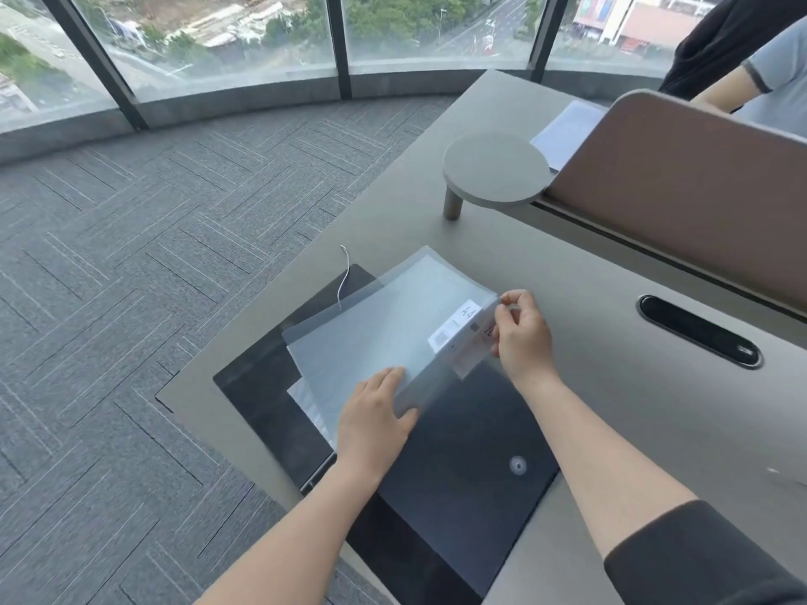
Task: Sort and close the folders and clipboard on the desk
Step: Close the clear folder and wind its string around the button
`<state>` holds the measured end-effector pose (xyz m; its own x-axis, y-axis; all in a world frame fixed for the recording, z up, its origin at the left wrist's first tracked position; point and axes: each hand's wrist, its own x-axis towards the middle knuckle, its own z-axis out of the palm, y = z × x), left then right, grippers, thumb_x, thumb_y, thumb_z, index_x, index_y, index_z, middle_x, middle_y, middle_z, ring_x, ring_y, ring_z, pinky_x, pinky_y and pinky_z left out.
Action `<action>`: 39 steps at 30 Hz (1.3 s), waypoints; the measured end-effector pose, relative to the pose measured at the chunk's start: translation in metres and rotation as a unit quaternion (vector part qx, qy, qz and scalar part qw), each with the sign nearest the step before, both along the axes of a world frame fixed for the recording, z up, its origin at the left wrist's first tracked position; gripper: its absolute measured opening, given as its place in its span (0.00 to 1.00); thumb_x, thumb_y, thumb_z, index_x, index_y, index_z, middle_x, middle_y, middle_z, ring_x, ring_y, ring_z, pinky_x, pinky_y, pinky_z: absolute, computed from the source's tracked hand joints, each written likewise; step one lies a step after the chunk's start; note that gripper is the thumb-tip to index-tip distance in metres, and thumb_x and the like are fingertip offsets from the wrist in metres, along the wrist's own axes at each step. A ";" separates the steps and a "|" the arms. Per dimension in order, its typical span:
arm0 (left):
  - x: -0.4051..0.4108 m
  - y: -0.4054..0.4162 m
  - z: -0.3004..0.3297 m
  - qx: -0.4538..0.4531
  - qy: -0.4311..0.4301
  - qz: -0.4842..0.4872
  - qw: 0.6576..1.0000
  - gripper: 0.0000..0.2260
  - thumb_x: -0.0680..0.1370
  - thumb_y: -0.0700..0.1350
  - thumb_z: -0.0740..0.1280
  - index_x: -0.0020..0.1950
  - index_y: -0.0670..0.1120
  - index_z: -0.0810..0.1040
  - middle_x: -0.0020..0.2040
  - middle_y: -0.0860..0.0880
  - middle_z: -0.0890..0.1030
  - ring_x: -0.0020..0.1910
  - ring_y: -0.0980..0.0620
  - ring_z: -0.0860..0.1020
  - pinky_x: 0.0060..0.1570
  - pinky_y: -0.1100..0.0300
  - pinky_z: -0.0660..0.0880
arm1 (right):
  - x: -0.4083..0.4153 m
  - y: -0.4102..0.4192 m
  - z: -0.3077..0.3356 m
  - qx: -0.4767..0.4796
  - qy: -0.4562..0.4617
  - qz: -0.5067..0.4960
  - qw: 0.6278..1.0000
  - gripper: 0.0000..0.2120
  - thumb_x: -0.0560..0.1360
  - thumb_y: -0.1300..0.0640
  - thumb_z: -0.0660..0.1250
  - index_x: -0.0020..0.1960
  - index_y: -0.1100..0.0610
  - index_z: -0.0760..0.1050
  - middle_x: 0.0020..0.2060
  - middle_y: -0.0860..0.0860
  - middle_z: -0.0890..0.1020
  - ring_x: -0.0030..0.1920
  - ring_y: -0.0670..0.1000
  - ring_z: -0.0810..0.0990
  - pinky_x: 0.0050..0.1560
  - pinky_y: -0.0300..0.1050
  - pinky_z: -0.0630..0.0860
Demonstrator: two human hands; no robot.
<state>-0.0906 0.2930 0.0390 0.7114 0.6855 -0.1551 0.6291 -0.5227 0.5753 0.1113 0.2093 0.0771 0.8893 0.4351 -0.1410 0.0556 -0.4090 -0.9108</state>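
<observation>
A translucent plastic folder (384,325) with a white label lies tilted across a black folder (458,465) at the desk's left corner. My left hand (375,423) grips the clear folder's near edge, thumb on top. At the folder's right corner by the label, my right hand (522,331) pinches it with its fingertips. The black folder has a round button fastener (518,465) and a thin white string (345,272) sticking up at its far end. White paper (305,401) peeks out under the clear folder on the left.
The grey desk (611,386) has a round raised shelf (495,168), a dark oval cable slot (698,331) and a brown divider panel (681,185). Another clear folder (567,131) lies beyond the divider. A second person's arm (725,91) shows top right. Carpeted floor lies left.
</observation>
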 end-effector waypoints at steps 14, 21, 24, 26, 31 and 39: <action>0.013 -0.003 0.029 0.056 -0.097 0.038 0.993 0.03 0.73 0.43 0.70 0.43 0.45 0.76 0.36 0.48 0.78 0.36 0.45 0.75 0.35 0.53 0.73 | -0.020 -0.015 0.033 0.082 0.055 0.031 0.995 0.21 0.79 0.61 0.61 0.69 0.46 0.65 0.43 0.49 0.76 0.33 0.50 0.74 0.34 0.41 0.75; 0.024 0.008 0.092 0.005 -0.190 0.051 0.981 0.05 0.74 0.44 0.70 0.39 0.50 0.76 0.27 0.52 0.72 0.27 0.54 0.67 0.31 0.58 0.67 | -0.018 -0.058 0.036 0.079 0.021 -0.064 0.995 0.18 0.78 0.62 0.61 0.65 0.48 0.69 0.40 0.51 0.75 0.28 0.44 0.74 0.35 0.50 0.76; 0.034 0.008 0.121 -0.026 -0.228 0.035 0.973 0.07 0.74 0.46 0.71 0.38 0.45 0.76 0.28 0.46 0.73 0.27 0.55 0.65 0.29 0.58 0.66 | -0.018 -0.086 0.038 0.078 0.004 -0.093 0.993 0.17 0.78 0.62 0.62 0.64 0.48 0.70 0.41 0.54 0.76 0.32 0.52 0.74 0.34 0.49 0.75; 0.043 0.003 0.138 -0.057 -0.241 0.024 0.968 0.09 0.73 0.48 0.71 0.39 0.43 0.76 0.31 0.40 0.75 0.29 0.54 0.67 0.30 0.56 0.70 | -0.017 -0.105 0.040 0.075 -0.008 -0.120 0.990 0.16 0.77 0.60 0.62 0.63 0.48 0.71 0.42 0.51 0.76 0.33 0.53 0.75 0.38 0.52 0.76; 0.068 -0.029 0.176 -0.200 -0.293 0.020 0.935 0.08 0.70 0.48 0.72 0.44 0.45 0.82 0.39 0.41 0.83 0.35 0.49 0.77 0.41 0.38 0.80 | -0.010 -0.160 0.056 0.066 0.003 -0.160 0.985 0.22 0.72 0.51 0.64 0.66 0.43 0.69 0.54 0.44 0.77 0.39 0.55 0.76 0.49 0.57 0.79; 0.105 -0.106 0.193 -0.392 -0.304 -0.015 0.868 0.07 0.77 0.37 0.68 0.45 0.46 0.85 0.42 0.45 0.85 0.36 0.47 0.82 0.41 0.52 0.81 | 0.003 -0.258 0.086 0.106 0.053 -0.116 0.986 0.15 0.71 0.47 0.63 0.57 0.44 0.76 0.45 0.41 0.81 0.28 0.44 0.71 0.29 0.42 0.69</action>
<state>0.0140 0.1870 0.2319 0.8410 0.5184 -0.1548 0.0776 0.1676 0.9828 0.1139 -0.0490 0.1631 0.9533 0.2523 -0.1662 -0.1170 -0.1990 -0.9730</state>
